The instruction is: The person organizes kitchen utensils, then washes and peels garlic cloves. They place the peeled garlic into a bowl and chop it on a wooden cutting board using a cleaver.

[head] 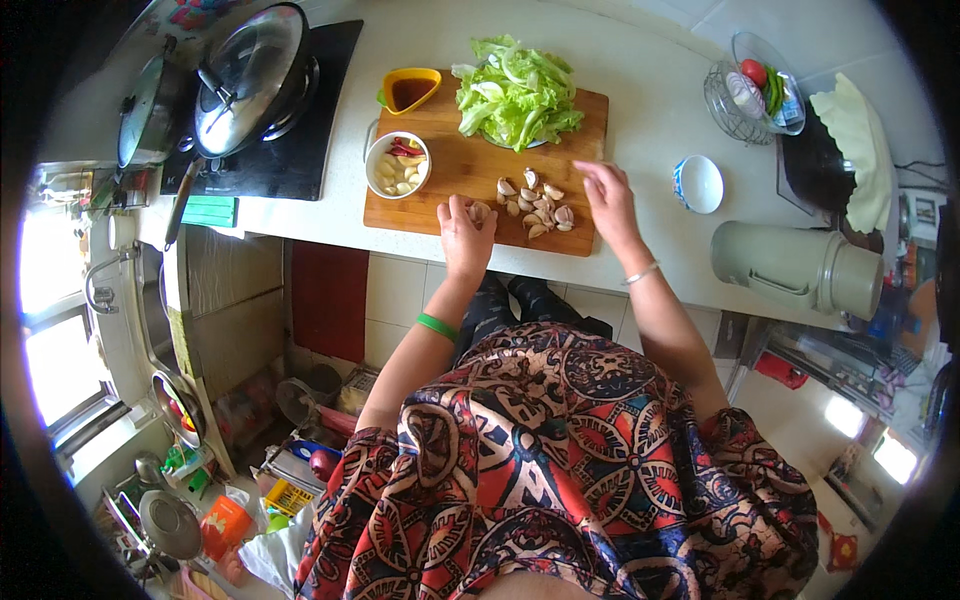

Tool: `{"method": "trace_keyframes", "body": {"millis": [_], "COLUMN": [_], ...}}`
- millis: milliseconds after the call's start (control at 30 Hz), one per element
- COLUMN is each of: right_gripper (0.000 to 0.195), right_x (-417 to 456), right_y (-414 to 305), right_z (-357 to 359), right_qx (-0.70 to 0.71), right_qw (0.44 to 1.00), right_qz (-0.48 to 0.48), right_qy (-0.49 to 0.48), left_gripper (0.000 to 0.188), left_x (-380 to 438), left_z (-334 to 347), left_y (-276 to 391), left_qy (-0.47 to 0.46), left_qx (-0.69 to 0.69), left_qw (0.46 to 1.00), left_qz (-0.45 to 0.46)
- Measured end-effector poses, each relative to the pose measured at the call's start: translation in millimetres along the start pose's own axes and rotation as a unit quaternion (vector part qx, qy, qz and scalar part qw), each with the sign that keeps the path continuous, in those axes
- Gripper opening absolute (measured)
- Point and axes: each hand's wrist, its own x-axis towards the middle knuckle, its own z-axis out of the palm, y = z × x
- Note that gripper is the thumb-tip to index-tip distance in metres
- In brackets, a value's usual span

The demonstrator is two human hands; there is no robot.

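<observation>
On the wooden cutting board (465, 161), my left hand (466, 234) holds a piece of garlic (478, 213) between thumb and fingers near the front edge. My right hand (609, 201) is over the board's right edge, its fingers apart and nothing seen in them. Several unpeeled garlic cloves (534, 204) lie loose between the two hands. A white bowl (370, 174) at the board's left holds peeled cloves and red chili pieces. Behind it is a yellow dish (433, 78) of dark sauce. Green lettuce leaves (517, 94) are heaped on a plate at the back of the board.
At the left, a lidded wok (255, 82) stands on the black cooktop (336, 97). Right of the board are a small patterned bowl (701, 184), a large thermos flask (787, 264) lying along the counter in this view, and a wire basket (724, 120) near a tomato and green peppers.
</observation>
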Motion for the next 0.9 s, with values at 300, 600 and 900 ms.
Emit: {"method": "trace_keyframes", "body": {"millis": [300,600,900], "right_gripper": [0.065,0.046,0.015], "right_x": [-54.1,-40.2,-41.6], "right_y": [-0.5,5.0,-12.7], "right_z": [7.8,19.6,3.4], "right_qx": [0.049,0.114,0.069], "right_qw": [0.992,0.990,0.997], "right_qz": [0.043,0.052,0.040], "right_qy": [-0.107,-0.067,-0.009], "left_gripper": [0.050,0.041,0.017], "left_x": [-15.7,-51.3,-59.4], "left_z": [20.8,41.3,55.0], "left_y": [8.9,14.8,26.3], "left_qy": [-0.017,-0.005,0.002], "left_qx": [-0.151,-0.118,-0.051], "left_qw": [0.987,0.993,0.998], "left_qz": [-0.043,-0.032,0.029]}}
